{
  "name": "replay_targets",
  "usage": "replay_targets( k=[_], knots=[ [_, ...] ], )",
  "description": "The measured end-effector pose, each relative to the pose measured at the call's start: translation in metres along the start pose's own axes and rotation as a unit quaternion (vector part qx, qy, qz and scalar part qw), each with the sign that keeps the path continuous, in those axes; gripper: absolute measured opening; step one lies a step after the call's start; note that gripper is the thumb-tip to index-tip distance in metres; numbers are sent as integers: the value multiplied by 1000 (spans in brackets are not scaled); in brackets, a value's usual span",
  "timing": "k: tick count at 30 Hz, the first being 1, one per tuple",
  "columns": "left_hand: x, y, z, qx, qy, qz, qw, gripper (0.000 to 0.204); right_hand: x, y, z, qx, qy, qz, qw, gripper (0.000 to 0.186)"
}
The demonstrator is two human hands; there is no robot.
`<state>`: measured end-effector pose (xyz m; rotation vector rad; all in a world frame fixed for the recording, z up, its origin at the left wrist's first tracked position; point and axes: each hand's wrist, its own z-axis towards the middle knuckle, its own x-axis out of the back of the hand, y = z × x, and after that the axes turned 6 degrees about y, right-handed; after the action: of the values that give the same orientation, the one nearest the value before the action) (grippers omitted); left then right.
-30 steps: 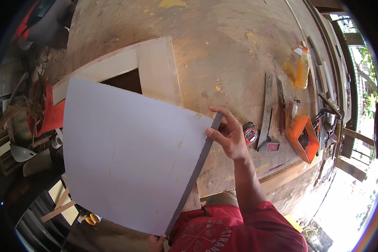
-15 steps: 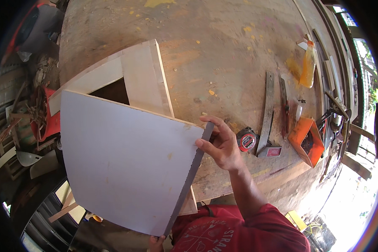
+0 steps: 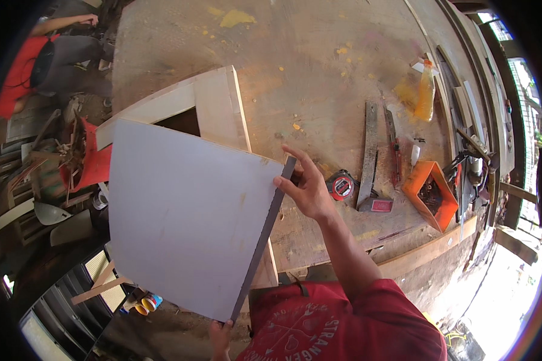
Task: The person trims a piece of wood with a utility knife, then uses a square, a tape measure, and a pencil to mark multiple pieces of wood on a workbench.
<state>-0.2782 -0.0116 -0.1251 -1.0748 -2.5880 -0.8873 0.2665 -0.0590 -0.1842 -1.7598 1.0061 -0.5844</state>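
A large pale grey panel with a dark strip along its right edge lies slanted over a light wooden frame. My right hand grips the panel's upper right corner, thumb on the grey face and fingers around the strip. At the lower corner, close to my body, my left hand holds the panel's edge; part of this hand is out of sight. The frame shows beyond the panel's far edge, with a dark opening in it, and its rest is mostly covered.
Right of the panel lie a tape measure, a try square, an orange open container and a bottle of yellow liquid. Another person in red is at the far left, near a red bin of scraps.
The panel and frame appear a little differently placed as my view shifts; both hands keep their hold. More of the other person shows at the left, an arm now stretched out.
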Motion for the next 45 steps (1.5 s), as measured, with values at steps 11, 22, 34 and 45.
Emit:
replay_targets(
  k=[11, 22, 34, 45],
  knots=[
    [-24, -26, -8, -53, 82, -127, 987, 48, 17, -6, 10, 20, -54, -41, 998, 75],
    [-86, 6, -55, -262, 425, 54, 865, 48, 122, -26, -58, 128, 39, -126, 983, 92],
    [-183, 125, 3, -669, 239, 234, 664, 39, 195, 35, -172, 109, 91, -146, 979, 55],
    [-186, 133, 53, -713, 233, 263, 607, 34, 158, 48, -234, 53, 164, -179, 969, 53]
  ],
)
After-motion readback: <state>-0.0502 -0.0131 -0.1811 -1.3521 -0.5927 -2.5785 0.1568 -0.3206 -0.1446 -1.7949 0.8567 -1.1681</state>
